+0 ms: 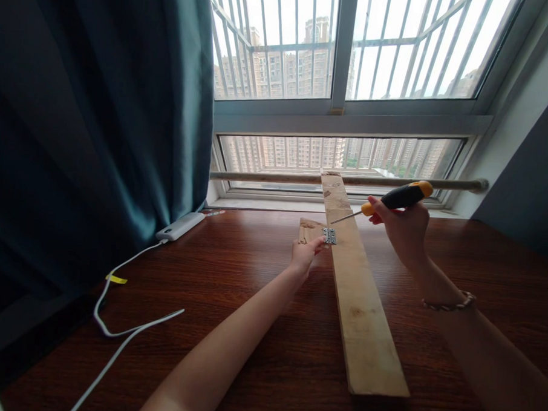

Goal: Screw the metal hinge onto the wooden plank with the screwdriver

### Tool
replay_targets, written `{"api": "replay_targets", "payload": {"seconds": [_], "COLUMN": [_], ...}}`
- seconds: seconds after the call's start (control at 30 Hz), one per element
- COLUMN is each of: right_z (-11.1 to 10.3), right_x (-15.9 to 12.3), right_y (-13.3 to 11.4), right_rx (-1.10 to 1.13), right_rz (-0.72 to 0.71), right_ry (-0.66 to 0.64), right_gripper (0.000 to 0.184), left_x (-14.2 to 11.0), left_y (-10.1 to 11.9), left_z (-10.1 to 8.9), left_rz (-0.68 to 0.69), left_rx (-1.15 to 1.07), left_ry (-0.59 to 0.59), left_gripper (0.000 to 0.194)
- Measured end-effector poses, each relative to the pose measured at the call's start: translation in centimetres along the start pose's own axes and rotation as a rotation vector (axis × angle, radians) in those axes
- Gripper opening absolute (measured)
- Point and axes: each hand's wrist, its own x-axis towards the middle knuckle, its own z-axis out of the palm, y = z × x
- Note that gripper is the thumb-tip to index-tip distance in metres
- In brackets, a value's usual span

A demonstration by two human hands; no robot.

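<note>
My right hand (402, 229) is closed around a screwdriver (399, 197) with a black and yellow handle. Its shaft points left and down, the tip close to a small metal hinge (329, 235); whether it touches anything I cannot tell. The hinge bridges a long wooden plank (358, 312) and a short wooden block (310, 229) on the plank's left side. With its fingers pressed on the block and by the hinge, my left hand (304, 253) grips the block. The plank lies lengthwise, its far end by the window rail.
A dark wooden tabletop (235, 270) lies under everything. On the left are a white power strip (181, 227), a white cable (130, 332) and a yellow tag (117, 280). A blue curtain (169, 104) hangs there. A horizontal rail (270, 177) runs before the barred window.
</note>
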Motion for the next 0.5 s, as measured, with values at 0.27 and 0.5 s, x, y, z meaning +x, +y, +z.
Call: {"api": "replay_targets", "payload": {"seconds": [0.27, 0.5], "right_z": [-3.6, -3.3], "right_x": [4.9, 6.3], "right_y": [2.9, 9.4], "right_rx": [-0.374, -1.028], "right_rz": [0.0, 0.221], "right_ry": [0.2, -0.388], "right_gripper": [0.046, 0.049], "left_x": [0.0, 0.0], "left_y": [0.2, 0.3], "left_z": [0.6, 1.1], "left_rz": [-0.079, -0.171], "left_rx": [-0.207, -0.277], "left_ry": [0.031, 0.075], "left_gripper": [0.026, 0.024]}}
